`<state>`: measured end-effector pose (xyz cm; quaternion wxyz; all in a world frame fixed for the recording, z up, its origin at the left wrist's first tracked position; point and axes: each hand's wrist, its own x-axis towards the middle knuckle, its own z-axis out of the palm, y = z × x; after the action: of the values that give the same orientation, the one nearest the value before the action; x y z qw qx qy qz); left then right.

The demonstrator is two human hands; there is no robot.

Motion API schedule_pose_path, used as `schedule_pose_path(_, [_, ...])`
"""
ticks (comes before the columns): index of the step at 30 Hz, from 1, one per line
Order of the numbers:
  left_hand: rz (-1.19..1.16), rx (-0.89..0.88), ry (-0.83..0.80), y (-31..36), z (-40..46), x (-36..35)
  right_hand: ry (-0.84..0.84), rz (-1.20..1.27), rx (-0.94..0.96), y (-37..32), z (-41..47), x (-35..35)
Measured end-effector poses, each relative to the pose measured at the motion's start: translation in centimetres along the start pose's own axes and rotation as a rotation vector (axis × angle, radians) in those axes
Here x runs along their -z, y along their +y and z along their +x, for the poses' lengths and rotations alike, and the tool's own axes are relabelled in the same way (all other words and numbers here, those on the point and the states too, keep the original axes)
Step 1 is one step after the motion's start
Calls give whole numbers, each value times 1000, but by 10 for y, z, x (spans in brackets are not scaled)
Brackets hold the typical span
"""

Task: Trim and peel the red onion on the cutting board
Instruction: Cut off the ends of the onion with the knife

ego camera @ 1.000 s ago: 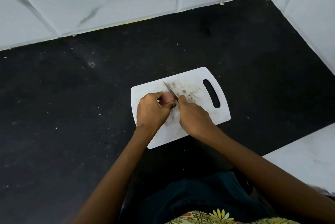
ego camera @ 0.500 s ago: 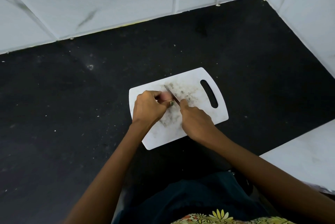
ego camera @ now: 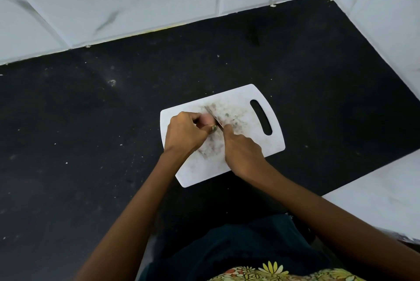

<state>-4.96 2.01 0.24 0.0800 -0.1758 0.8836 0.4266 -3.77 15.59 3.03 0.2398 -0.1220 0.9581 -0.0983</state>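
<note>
The red onion [ego camera: 206, 119] sits on our white cutting board [ego camera: 247, 144] on the black bench [ego camera: 91, 133], our left hand [ego camera: 185, 133] curled around it. Our right hand [ego camera: 242, 152] has a closed grip on the knife [ego camera: 213, 117], blade against the onion.

White cutting board [ego camera: 254, 144], black counter [ego camera: 91, 133]

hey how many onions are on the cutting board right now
1. A single red onion sits on the white cutting board, gripped by the left hand with the knife against it. The hands could hide small pieces.
</note>
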Motion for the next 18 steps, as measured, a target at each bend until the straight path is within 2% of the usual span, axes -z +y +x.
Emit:
schedule_pose_path(11, [76,-50,61,3,-11,-6,19,48,-7,-2,15,-9])
schedule_pose_path(18, [94,-81,74,3,-13,-8,-36,9,-50,8,1,-25])
